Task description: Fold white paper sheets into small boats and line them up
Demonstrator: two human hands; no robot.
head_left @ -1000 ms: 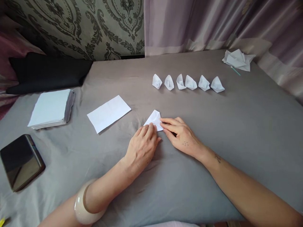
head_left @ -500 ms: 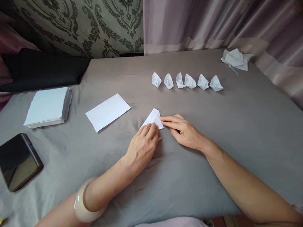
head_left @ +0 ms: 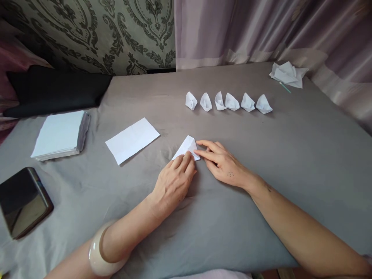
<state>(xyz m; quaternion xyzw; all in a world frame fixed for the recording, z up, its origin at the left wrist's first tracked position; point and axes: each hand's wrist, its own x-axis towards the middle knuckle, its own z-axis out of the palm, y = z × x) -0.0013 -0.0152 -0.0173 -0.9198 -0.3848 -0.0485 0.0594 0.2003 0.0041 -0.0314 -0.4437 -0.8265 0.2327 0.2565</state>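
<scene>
Near the middle of the frame, a small folded paper [head_left: 187, 146] lies flat on the grey cloth [head_left: 305, 155] that covers the desk. The left hand [head_left: 173, 182] rests palm down just below it, its fingertips [head_left: 186, 157] pressing on the paper's lower edge; the fingers lie together and flat, closed around nothing. The right hand [head_left: 222, 162] comes in from the right of the frame, fingers stretched out and close together, the index tip touching the paper's right corner. It too presses rather than clasps. A wide cream bangle [head_left: 100, 252] sits on the left forearm at the lower left.

Left of the folded paper, well apart from both hands, lies a flat white sheet [head_left: 132, 139], turned at a slant. Further left sits a stack of paper [head_left: 59, 133], and at the left edge a dark phone [head_left: 23, 201] lies face up. Above the hands, a row of six folded paper shapes [head_left: 228, 102] stands side by side. In the upper right corner lies a heap of crumpled paper [head_left: 287, 73] with a thin green stick [head_left: 285, 87] just beside it. A black cushion [head_left: 55, 89] lies at the upper left against the patterned wall [head_left: 101, 31]; a mauve curtain [head_left: 247, 27] hangs at the upper right.
</scene>
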